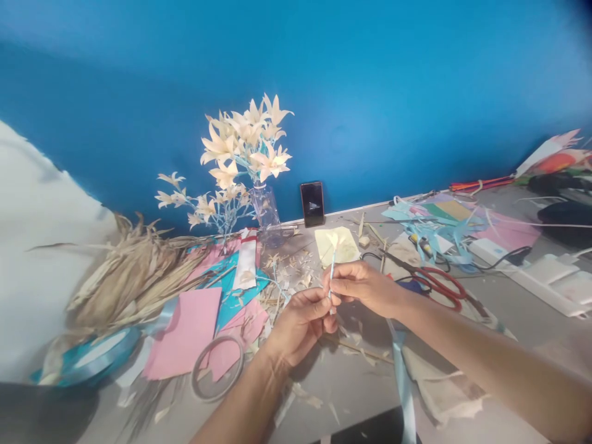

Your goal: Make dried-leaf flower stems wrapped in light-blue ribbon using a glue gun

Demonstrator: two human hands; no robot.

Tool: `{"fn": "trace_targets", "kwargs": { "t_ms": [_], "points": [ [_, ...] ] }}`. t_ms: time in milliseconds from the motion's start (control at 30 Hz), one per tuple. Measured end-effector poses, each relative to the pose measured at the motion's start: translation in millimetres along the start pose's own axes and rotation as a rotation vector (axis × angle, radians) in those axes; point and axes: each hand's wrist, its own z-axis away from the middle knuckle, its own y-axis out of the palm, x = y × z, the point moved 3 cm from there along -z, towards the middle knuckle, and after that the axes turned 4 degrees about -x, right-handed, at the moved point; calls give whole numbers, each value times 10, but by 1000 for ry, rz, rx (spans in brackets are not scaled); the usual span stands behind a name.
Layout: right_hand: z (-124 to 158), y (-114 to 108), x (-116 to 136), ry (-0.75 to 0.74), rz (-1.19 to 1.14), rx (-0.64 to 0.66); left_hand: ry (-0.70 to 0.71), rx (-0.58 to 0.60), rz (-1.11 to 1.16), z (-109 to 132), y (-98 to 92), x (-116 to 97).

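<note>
Between my hands stands a small handmade flower [333,239] with a pale cream head and a thin light blue wrapped stem, held upright. My left hand [303,322] pinches the lower end of the stem. Just above it, my right hand [363,285] has thumb and fingers closed on the same stem. Behind the flower head lies a pale yellow paper square [348,251]. Cream scraps and thin trimmings [296,274] are scattered on the table near my left hand. A light blue ribbon [403,376] hangs below my right forearm.
Finished cream flowers [250,139] stand in a clear bottle [266,213] by the blue wall, with a phone [313,205] alongside. Dried husks [139,271], pink paper [185,333], a tape ring [217,368] and a blue ribbon roll [99,357] lie left; red-handled scissors [446,287] and a power strip [522,277] right.
</note>
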Motion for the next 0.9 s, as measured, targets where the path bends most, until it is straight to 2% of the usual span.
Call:
{"fn": "trace_targets", "kwargs": {
  "t_ms": [100, 267, 367, 467, 667, 800, 900],
  "points": [
    [-98, 35, 87, 40, -19, 67, 87, -42, 15, -9, -27, -53],
    [-262, 81, -48, 50, -25, -27, 319, -328, -226, -51, -165, -104],
    [-272, 102, -190, 50, -77, -81, 373, -421, -361, -43, -173, -108],
    [-227, 86, -265, 70, -88, -112, 371, -470, -387, -31, -157, -91],
    [-177, 37, -293, 84, -32, -132, 211, -425, -198, -104, -204, 27],
    [-199, 28, -314, 74, -33, -118, 58, -290, -93, -144, -213, 67],
    [-202, 22, -280, 29, -20, -96, 13, -219, -66, -138, -213, 54]
  ]
}}
